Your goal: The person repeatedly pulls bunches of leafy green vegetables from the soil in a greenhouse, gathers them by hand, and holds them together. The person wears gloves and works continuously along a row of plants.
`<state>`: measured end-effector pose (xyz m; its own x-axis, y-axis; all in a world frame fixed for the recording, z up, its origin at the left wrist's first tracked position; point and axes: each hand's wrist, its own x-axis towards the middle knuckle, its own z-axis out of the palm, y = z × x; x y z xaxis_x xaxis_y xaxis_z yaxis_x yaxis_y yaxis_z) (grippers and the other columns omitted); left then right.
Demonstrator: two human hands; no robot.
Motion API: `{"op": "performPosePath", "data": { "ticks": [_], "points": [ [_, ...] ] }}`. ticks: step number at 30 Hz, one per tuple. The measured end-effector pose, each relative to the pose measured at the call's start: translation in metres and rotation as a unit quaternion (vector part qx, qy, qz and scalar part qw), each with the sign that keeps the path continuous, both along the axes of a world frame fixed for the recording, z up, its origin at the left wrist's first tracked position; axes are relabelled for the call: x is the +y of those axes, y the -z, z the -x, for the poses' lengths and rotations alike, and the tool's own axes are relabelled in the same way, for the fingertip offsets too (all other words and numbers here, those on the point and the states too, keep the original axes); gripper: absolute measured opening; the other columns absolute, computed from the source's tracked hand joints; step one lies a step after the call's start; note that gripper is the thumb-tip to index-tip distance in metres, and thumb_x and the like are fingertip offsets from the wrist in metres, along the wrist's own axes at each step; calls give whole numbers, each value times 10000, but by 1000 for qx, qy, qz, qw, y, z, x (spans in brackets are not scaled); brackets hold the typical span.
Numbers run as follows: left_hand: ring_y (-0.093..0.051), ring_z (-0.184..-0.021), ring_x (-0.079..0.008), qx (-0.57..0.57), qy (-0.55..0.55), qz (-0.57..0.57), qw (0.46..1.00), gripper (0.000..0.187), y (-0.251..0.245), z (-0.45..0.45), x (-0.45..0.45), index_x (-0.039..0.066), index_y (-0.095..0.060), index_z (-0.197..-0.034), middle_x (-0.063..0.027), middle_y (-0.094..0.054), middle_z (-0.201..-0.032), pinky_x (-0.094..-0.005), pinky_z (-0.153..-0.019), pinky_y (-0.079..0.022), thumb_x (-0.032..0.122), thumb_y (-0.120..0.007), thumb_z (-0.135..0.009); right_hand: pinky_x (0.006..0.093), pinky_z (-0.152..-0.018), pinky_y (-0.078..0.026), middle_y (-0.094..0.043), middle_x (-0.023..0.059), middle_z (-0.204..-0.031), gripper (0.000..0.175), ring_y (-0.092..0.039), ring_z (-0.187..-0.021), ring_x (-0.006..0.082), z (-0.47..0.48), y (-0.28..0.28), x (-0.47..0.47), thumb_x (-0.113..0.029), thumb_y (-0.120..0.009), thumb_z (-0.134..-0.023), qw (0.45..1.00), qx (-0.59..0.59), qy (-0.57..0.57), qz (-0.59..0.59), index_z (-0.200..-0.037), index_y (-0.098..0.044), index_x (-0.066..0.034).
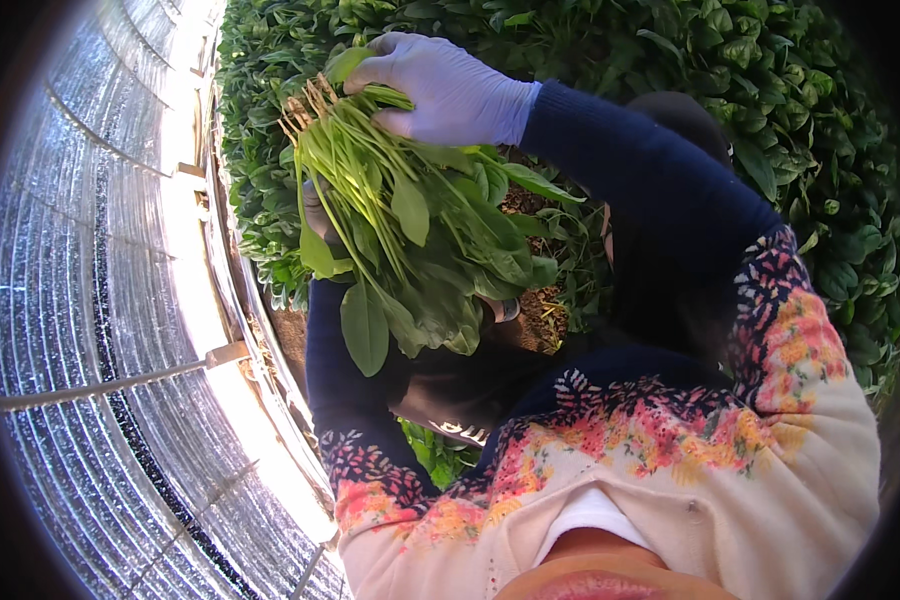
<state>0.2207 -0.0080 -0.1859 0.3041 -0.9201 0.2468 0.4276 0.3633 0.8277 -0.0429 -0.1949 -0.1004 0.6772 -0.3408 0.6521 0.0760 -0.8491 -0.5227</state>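
A large bunch of spinach (390,195) with long green stems and short brownish roots lies across my left hand (316,210), which is mostly hidden beneath it and wears a glove. The roots point to the upper left, and the broad leaves hang to the lower right. My right hand (439,90), in a pale purple disposable glove, is at the upper side of the bunch near the roots. Its thumb and fingers are closed around a few stems and a leaf.
Dense leafy plants (795,112) grow ahead and to the right. At left curves a clear plastic greenhouse wall (105,247) with metal ribs. Bare soil (544,315) with loose greens shows between the person's legs. A shoe (505,309) shows under the bunch.
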Motion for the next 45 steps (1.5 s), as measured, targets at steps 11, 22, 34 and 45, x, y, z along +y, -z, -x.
{"op": "performPosePath", "data": {
  "ticks": [11,22,34,45],
  "points": [
    [-745,-916,-271,-16,71,-60,996,332,-27,32,1,-80,-670,-1172,-188,-737,-1111,-387,-818,-641,126,-625,-915,617,-1139,-328,-582,137,-1352,351,-506,-1363,385,-1,8,7,-270,-690,-901,984,29,133,111,-1243,-706,-193],
    [-749,-884,-283,43,35,-64,996,342,-20,27,11,-85,-669,-1178,-186,-746,-1088,-390,-786,-642,117,-637,-904,514,-1051,-463,-715,101,-1149,226,-652,-1182,266,-19,17,-23,-297,-626,-983,985,-155,-11,73,-1095,-762,-154],
    [-752,-869,-293,30,11,-49,998,340,-23,20,20,-87,-669,-1179,-193,-748,-1080,-404,-772,-647,116,-637,-908,414,-831,-548,-738,166,-971,347,-711,-971,316,29,-7,-36,-372,-679,-941,986,152,-6,-66,-1073,-744,-58],
    [-754,-855,-303,40,16,-60,997,338,-27,29,17,-88,-669,-1180,-200,-750,-1073,-417,-760,-653,114,-637,-912,371,-921,-544,-742,142,-1028,371,-713,-1009,281,10,3,-16,-356,-637,-986,984,114,54,127,-1191,-716,-58]
  ]
}}
